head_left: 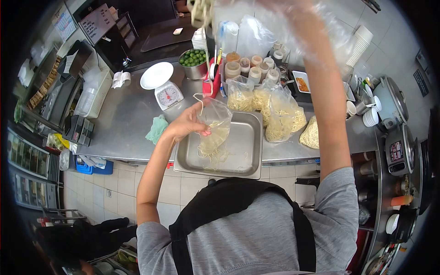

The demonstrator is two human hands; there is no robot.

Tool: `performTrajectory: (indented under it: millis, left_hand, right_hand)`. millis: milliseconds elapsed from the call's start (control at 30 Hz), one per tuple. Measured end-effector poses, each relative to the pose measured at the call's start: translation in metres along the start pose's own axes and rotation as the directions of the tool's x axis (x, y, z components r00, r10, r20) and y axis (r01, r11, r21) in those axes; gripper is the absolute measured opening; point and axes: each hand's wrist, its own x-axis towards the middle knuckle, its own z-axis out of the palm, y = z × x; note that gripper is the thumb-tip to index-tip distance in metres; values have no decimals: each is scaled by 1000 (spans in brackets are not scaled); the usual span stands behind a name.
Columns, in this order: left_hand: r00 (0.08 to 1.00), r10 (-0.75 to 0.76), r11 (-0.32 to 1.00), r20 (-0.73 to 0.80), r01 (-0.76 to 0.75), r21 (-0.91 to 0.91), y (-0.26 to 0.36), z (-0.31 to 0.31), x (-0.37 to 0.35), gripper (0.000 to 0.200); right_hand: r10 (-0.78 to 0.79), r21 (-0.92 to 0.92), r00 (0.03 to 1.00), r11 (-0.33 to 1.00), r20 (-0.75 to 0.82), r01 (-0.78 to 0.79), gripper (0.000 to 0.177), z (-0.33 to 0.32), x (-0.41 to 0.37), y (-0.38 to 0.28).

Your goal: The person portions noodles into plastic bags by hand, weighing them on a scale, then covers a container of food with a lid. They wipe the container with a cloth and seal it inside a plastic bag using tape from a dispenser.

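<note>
Over the steel counter point(123, 123), nearest the person's apron, a shallow metal tray point(215, 170) is sitting with a thin tangle of loose noodles point(213, 158) lying on its floor. Just above it, the left hand point(185, 124) is holding a clear plastic bag point(215, 126) by its mouth. The fingers are closing narrowly on the rim, the thumb is pinching the film, and the bag is hanging partly filled with noodles over the tray's left half.

Beyond the tray's far edge, several filled bags point(275, 114) are standing close together, with an unbagged heap of noodles point(310, 133) lying just to their right. Judging from that, the bagging looks well along. The strands in the tray, the heap and the half-full bag are what seems to be left.

Farther back, a kitchen scale point(167, 94) and a green cloth point(157, 128) are resting to the left. Highest in view, the right hand point(291, 6) is reaching up into crumpled clear plastic point(321, 32). It is too blurred to tell how its fingers are set.
</note>
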Motion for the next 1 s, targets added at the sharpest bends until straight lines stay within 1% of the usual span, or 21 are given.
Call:
performTrajectory:
  millis: [67,100,133,167,200,233,267,300,333,400,433,467,500,533,633,733,800,833,867,933,1000]
  left_hand:
    - [1000,-22,1000,-6,22,-21,5,-3,2,79]
    - [999,-38,999,-12,37,-36,5,-9,4,79]
    - [998,-53,997,-17,52,-50,6,-12,5,78]
    - [999,-41,998,-23,39,-53,9,-12,5,79]
    - [999,-27,998,-29,26,-56,14,-12,4,79]
    - [999,-14,998,-35,12,-60,17,-11,3,80]
    - [999,15,998,-33,-17,-60,18,-12,3,80]
    - [998,44,997,-33,-46,-61,18,-12,3,81]
    - [997,74,995,-33,-76,-62,19,-13,2,82]
    - [998,37,998,-59,-40,-56,20,-18,1,83]
    - [997,18,998,-72,-22,-55,20,-20,0,84]
    - [994,58,997,-91,-62,-49,21,-21,-3,83]
    - [989,98,994,-108,-103,-40,25,-22,-8,83]
    - [983,137,989,-125,-142,-28,28,-23,-11,83]
    - [988,112,994,-104,-111,19,32,-37,-8,78]
    - [971,188,982,-148,-182,55,67,-65,-12,70]
    - [919,329,944,-219,-321,71,94,-91,-14,62]
    - [901,373,927,-220,-373,43,105,-111,-13,58]
    - [882,416,906,-221,-424,15,116,-132,-10,54]
    - [851,422,903,-312,-425,61,135,-159,-2,48]
    - [825,423,906,-376,-379,187,147,-173,6,47]
  right_hand:
    - [213,-9,966,976,-149,-217,10,34,-15,16]
    - [200,-112,933,964,-300,-242,20,50,-28,33]
    - [245,-127,929,949,-279,-288,25,62,-36,42]
    - [359,-68,911,923,-201,-379,26,48,-42,84]
    - [247,-38,895,959,-372,-280,28,77,-55,90]
    - [232,-615,956,732,-177,-292,22,57,-48,127]
    - [225,-420,947,855,-228,-304,23,76,-62,125]
    - [411,-765,888,498,-206,-408,34,83,-52,126]
    - [495,-781,854,465,-161,-417,36,86,-50,125]
    - [647,-815,758,397,-78,-423,39,88,-46,123]
    - [548,-762,827,479,-127,-436,42,80,-50,118]
    - [466,-590,859,640,-212,-493,40,76,-53,112]
    - [394,-390,864,776,-314,-496,39,72,-56,107]
    - [337,-176,840,879,-425,-442,37,67,-59,103]
    - [57,-392,882,881,-467,-265,35,59,-73,102]
    - [250,7,782,954,-571,-299,34,71,-95,111]
    - [328,142,759,943,-562,-302,32,76,-120,128]
    - [369,211,745,929,-555,-303,32,81,-132,136]
    - [418,246,708,908,-569,-339,31,88,-141,141]
    - [508,312,626,860,-592,-403,29,103,-159,147]
    - [522,346,601,853,-606,-391,30,114,-184,161]
